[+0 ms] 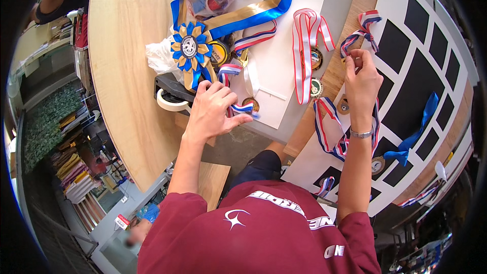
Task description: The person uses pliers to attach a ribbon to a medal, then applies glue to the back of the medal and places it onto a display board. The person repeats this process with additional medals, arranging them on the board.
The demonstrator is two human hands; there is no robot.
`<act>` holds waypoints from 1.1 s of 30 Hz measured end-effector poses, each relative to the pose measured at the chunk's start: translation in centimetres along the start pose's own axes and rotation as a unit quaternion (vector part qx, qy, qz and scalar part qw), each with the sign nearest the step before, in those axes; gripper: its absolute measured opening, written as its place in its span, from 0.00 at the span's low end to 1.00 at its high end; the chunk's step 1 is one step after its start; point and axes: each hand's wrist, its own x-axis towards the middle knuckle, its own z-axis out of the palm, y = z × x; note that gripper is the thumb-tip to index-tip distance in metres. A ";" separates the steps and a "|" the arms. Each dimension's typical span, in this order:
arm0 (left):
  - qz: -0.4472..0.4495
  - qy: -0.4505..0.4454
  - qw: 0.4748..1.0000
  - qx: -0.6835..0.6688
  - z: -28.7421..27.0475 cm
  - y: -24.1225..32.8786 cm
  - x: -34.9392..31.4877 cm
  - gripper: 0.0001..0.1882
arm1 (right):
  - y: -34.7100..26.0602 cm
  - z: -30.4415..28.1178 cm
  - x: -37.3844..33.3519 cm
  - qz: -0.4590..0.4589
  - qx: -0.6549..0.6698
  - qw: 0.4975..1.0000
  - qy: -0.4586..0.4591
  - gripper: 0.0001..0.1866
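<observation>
Two hands are spread apart: the right hand (364, 80) pinches a bundled ribbon (369, 20) between its fingers, at the black-panelled board's (418, 78) edge; the left hand (214, 110) curls beside a looped ribbon (230, 69), its grip unclear. A light pinch should avoid creasing.

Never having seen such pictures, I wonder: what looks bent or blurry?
All head view: the white board with black rectangles bows along the right rim; corners go black; a tricolour ribbon tip beside the left hand looks smeared; the blue-and-gold rosette looks crisper.
</observation>
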 end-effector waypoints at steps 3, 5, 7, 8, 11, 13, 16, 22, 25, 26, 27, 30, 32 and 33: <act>-0.045 0.027 0.998 -0.031 1.1 -0.5 0.6 0.17 | 0.4 0.6 -0.5 -0.050 -0.103 0.993 0.028 0.08; -0.101 0.130 0.985 0.050 2.1 0.3 2.7 0.16 | 0.2 0.8 -0.8 -0.069 -0.129 0.987 0.069 0.08; -0.157 0.161 0.969 0.105 2.8 0.4 3.7 0.13 | -0.1 0.8 -1.2 -0.079 -0.128 0.984 0.099 0.08; -0.167 0.153 0.968 0.109 3.0 0.3 3.6 0.12 | -0.3 0.7 -1.5 -0.081 -0.115 0.984 0.109 0.08; -0.171 0.155 0.968 0.096 3.4 -0.1 3.3 0.10 | -0.9 0.4 -2.4 -0.115 -0.068 0.986 0.099 0.08; -0.150 0.194 0.968 0.048 3.2 -0.4 2.3 0.10 | -1.6 0.6 -3.3 -0.153 -0.025 0.985 0.071 0.07; -0.178 0.250 0.944 -0.117 2.5 0.5 1.3 0.04 | -3.2 1.9 -4.5 -0.201 0.062 0.978 0.005 0.06; -0.231 0.203 0.644 -0.701 0.5 1.5 0.3 0.05 | -6.2 2.6 -6.3 -0.157 0.298 0.915 -0.222 0.08; -0.221 0.177 0.622 -0.730 1.2 2.4 1.0 0.06 | -6.2 2.1 -6.8 -0.107 0.377 0.855 -0.339 0.13; -0.217 0.159 0.626 -0.732 1.2 2.8 1.3 0.06 | -6.1 1.8 -6.9 -0.086 0.397 0.841 -0.357 0.13; -0.213 0.140 0.630 -0.733 1.0 3.3 1.7 0.06 | -6.1 1.5 -7.2 -0.065 0.417 0.826 -0.374 0.14; -0.220 0.098 0.624 -0.744 0.8 4.8 3.0 0.06 | -5.0 1.0 -8.4 0.028 0.461 0.798 -0.388 0.12; -0.228 0.084 0.649 -0.721 0.9 6.0 4.2 0.05 | -3.9 0.5 -9.0 0.104 0.501 0.771 -0.379 0.11; -0.210 0.090 0.684 -0.693 1.7 6.2 4.5 0.05 | -3.5 -0.4 -9.2 0.120 0.500 0.770 -0.377 0.11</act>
